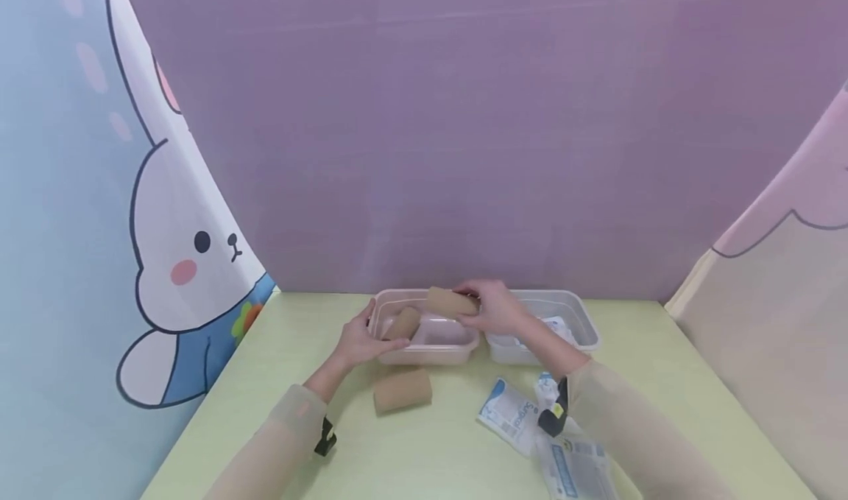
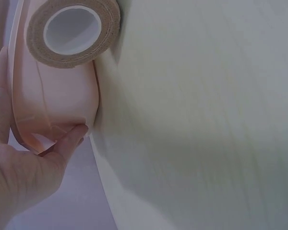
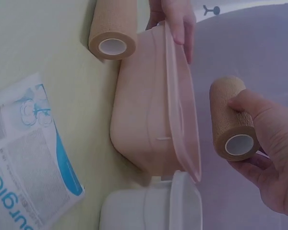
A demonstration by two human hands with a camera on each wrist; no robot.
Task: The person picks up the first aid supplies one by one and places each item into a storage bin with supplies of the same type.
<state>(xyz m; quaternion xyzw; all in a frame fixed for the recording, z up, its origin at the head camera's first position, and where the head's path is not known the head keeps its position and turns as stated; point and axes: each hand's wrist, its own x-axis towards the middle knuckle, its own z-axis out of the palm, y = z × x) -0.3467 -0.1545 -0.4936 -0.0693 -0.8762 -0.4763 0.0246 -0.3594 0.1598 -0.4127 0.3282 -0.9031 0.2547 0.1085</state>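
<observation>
My right hand (image 1: 498, 308) grips a tan bandage roll (image 1: 453, 303) over the pink plastic bin (image 1: 437, 355). The right wrist view shows this held roll (image 3: 225, 112) with its white core facing the camera. At the bin's left end my left hand (image 1: 361, 340) pinches the rim, thumb along the outer wall in the left wrist view and fingers behind it. A second tan roll (image 1: 403, 323) leans inside the bin. On the table in front of the bin lies a third roll (image 1: 403, 391), also seen as a roll (image 2: 37, 48) in the left wrist view.
A white bin (image 1: 586, 323) stands against the pink one on the right, white packets (image 1: 559, 328) inside. Below my right forearm, a surgical packet (image 1: 510, 415) and a clear package (image 1: 576, 470) lie on the yellow-green table (image 1: 265, 404). A purple curtain wall (image 1: 424, 132) rises behind.
</observation>
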